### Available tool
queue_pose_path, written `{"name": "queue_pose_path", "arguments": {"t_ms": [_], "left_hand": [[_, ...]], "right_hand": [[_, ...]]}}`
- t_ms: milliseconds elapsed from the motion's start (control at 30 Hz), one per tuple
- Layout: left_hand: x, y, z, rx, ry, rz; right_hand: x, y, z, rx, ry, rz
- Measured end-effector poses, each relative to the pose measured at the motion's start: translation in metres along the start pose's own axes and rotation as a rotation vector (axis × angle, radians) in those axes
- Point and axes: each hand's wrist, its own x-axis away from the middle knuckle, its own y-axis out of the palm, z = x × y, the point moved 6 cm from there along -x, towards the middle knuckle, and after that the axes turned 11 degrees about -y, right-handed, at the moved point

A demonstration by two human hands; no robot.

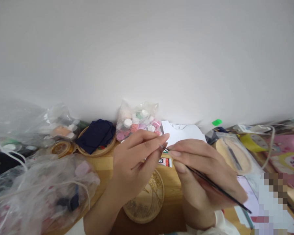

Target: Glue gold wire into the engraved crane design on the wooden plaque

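Note:
My right hand (205,173) is closed around a thin black tool (218,187), whose tip points left. My left hand (138,160) pinches something too small to make out between thumb and fingertips, right at the tool's tip. Both hands are raised over the wooden table, their fingertips nearly meeting. Beneath them lies a round wooden disc (147,202) with a raised golden pattern, partly covered by my left hand. A small tube with a red and black label (165,162) rests behind the disc, between the hands.
Behind stand a clear bag of small jars (138,122), dark blue cloth (96,135) on a wooden hoop (105,150) and white paper (183,133). Crumpled plastic bags (44,192) fill the left. At right are a bagged wooden piece (225,156), a pink item (289,156) and a phone (248,194).

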Motion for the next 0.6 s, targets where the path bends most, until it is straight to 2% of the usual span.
{"name": "queue_pose_path", "arguments": {"t_ms": [100,200,400,600], "left_hand": [[-0.0008,-0.0005,0.0016,-0.004,0.047,-0.009],[-0.0021,-0.0012,0.0003,0.003,0.030,-0.007],[-0.0018,-0.0009,-0.0001,0.013,0.057,-0.010],[0.0006,-0.0006,-0.0023,0.004,0.029,-0.014]], "right_hand": [[0.0011,-0.0047,0.0006,0.026,0.013,0.063],[0.0028,-0.0044,0.0013,0.073,0.011,0.090],[0.0036,-0.0012,0.0013,0.063,-0.025,0.249],[0.0015,-0.0002,0.0023,-0.002,0.014,0.140]]}}
